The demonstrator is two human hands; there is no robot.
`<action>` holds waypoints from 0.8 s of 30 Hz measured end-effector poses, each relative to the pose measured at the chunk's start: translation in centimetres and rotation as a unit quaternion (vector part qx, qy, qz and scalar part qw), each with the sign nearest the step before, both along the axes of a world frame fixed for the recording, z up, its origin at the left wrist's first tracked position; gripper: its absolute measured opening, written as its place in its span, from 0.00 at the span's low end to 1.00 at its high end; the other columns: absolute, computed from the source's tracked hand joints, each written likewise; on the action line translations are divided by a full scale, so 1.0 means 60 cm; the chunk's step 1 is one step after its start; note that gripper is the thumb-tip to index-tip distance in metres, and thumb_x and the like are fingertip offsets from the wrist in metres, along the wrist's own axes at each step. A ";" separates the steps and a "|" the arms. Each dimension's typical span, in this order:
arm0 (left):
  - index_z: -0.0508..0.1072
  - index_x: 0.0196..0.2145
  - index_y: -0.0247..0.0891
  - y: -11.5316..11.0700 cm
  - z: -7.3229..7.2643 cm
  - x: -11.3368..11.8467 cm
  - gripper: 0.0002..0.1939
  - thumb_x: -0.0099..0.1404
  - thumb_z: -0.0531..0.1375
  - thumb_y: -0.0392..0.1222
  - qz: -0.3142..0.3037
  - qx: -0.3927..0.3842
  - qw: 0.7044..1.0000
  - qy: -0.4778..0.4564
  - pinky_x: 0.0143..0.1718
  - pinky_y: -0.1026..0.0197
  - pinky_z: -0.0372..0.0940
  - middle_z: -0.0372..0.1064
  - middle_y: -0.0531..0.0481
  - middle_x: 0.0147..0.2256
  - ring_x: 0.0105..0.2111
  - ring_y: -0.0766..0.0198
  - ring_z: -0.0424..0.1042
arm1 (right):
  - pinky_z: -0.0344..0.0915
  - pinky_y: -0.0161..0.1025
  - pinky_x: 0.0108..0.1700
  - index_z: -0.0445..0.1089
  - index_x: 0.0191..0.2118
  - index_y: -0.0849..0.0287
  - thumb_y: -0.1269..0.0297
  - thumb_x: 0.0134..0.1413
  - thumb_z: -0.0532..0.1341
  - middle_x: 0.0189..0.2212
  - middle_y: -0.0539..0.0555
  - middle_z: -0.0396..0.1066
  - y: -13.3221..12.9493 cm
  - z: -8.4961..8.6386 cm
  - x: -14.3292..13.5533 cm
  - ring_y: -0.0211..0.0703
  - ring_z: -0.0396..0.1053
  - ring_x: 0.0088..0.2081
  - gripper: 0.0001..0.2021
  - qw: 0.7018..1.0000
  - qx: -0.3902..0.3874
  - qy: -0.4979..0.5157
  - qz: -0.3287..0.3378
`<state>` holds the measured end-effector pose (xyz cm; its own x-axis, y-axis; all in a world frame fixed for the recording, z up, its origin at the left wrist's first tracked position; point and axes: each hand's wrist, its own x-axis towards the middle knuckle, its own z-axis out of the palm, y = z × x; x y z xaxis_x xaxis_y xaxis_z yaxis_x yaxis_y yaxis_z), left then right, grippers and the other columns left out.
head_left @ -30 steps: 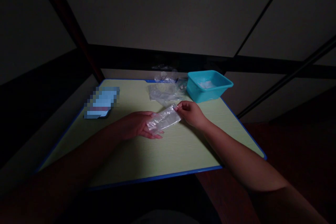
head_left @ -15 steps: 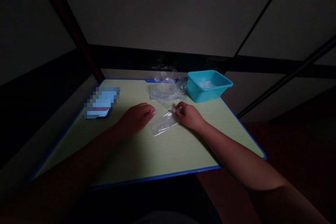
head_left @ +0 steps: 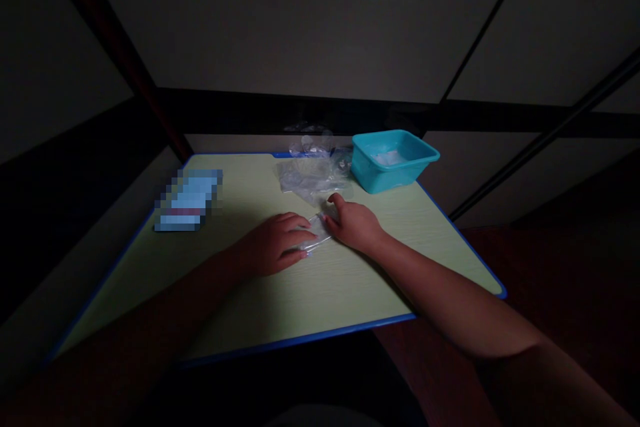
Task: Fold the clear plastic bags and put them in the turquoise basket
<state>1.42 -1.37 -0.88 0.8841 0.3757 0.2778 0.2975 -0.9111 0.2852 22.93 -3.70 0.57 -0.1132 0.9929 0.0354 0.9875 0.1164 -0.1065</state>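
The bag [head_left: 323, 227], clear and thin, is low over the middle of the tabletop [head_left: 345, 293], between the two hands and partly hidden by them; the left hand [head_left: 280, 244] reaches palm down over its left part, fingers loosely spread, so that grip is wide and pinches nothing that shows; the right hand [head_left: 356, 224] is at the other end, its thumb beside the bag's edge and its forefinger standing apart from the thumb, but the other fingers are hidden, and I cannot tell whether this grip holds the film; the step in hand looks like flattening or squaring up the bag, with the left hand pressing and the right steadying; the next move seems to call for a light, level press from the left fingers and a steady right end, since such thin film probably slides and wrinkles easily; a loose pile [head_left: 315, 177] of clear plastic lies just beyond the right hand, near the blue bin [head_left: 385, 175], which holds something whitish too dim to make out; a phone [head_left: 187, 202], its screen blurred, lies well apart at the left edge.
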 end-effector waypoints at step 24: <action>0.73 0.46 0.36 -0.005 0.003 0.002 0.14 0.64 0.56 0.40 -0.008 -0.026 1.000 -0.011 0.48 0.51 0.64 0.68 0.40 0.46 0.46 0.53 0.67 | 0.58 0.34 0.35 0.70 0.47 0.65 0.64 0.63 0.54 0.38 0.61 0.76 0.019 0.000 0.014 0.43 0.71 0.36 0.14 0.980 -0.015 0.196 -0.019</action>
